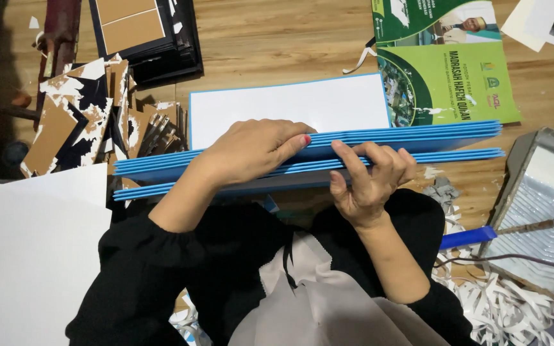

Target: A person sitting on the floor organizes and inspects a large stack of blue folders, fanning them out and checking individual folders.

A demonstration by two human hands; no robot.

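Observation:
A stack of blue-edged folded card covers (444, 138) lies across my lap, spines toward me. My left hand (251, 150) rests flat on top of the stack, fingers curled over its far edge. My right hand (370, 179) grips the near edge, fingers tucked between the layers, thumb below. Behind the stack a white sheet with a thin blue border (277, 109) lies flat on the wooden floor (277, 38).
Green printed posters (447, 80) lie at the back right. Torn brown and black card scraps (75, 118) pile up at the left, black framed boards (142, 32) behind them. A large white sheet (33, 256) sits at my left, a metal tray (540, 205) and paper strips (508, 307) at my right.

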